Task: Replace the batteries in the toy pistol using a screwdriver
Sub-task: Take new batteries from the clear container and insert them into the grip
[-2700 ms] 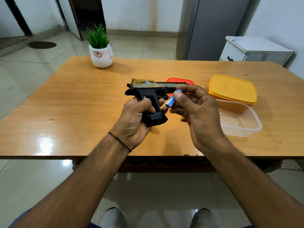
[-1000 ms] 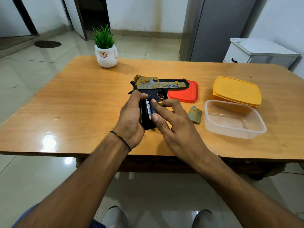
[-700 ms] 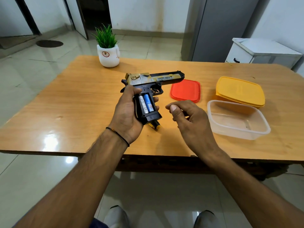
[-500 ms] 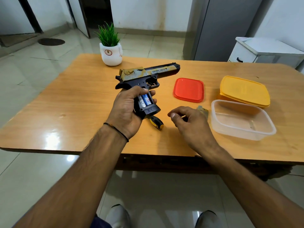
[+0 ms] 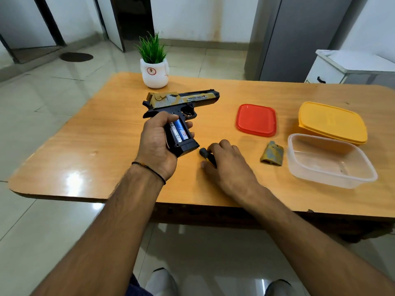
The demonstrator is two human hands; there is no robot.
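Two batteries (image 5: pixel 179 131) sit side by side in the open grip of the toy pistol (image 5: pixel 178 107), one white and one blue. The left hand (image 5: pixel 157 144) holds the pistol by its grip above the wooden table (image 5: pixel 96 142), fingers wrapped around the grip, barrel pointing right. Just right of the grip's bottom, the right hand (image 5: pixel 226 162) lies over the screwdriver (image 5: pixel 206 155) on the table, its fingers curled down around the black handle. Further right of the pistol lie the camouflage battery cover (image 5: pixel 271 153), a red lid (image 5: pixel 256 120), a clear container (image 5: pixel 330 160) and a yellow box (image 5: pixel 332 122). Behind the pistol stands a potted plant (image 5: pixel 154 67).
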